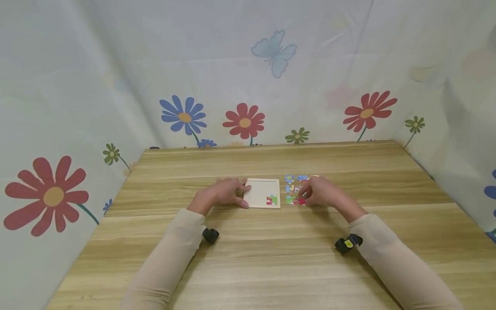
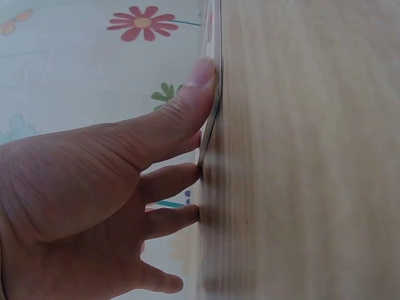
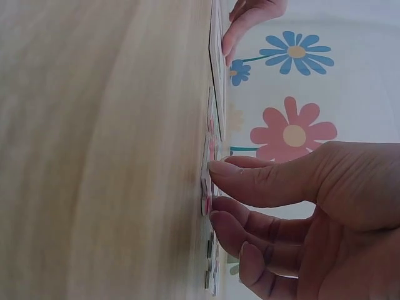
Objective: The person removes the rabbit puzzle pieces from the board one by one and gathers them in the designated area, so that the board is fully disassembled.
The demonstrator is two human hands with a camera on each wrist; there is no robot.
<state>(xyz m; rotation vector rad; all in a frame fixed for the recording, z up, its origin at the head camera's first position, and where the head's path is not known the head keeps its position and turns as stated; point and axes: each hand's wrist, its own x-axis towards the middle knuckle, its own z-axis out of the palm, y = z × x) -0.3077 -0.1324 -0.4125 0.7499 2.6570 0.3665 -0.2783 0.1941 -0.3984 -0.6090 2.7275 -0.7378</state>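
Observation:
In the head view a shallow square puzzle tray (image 1: 257, 193) has a pale wooden rim. A red and green jigsaw piece (image 1: 272, 199) sits in its near right corner. My left hand (image 1: 226, 192) rests on the tray's left side, thumb at the near corner; its fingers spread apart in the left wrist view. To the tray's right lie several colourful jigsaw pieces (image 1: 289, 178). My right hand (image 1: 320, 191) is over them, loosely bent, with thumb and fingertips at a red jigsaw piece (image 1: 300, 201). In the right wrist view that piece lies low against the table, thumb and index apart.
The wooden table (image 1: 263, 258) extends around the tray and pieces. White cloth (image 1: 217, 56) printed with flowers and a butterfly hangs behind it and at both sides. Dark wrist devices (image 1: 211, 235) show at both sleeves.

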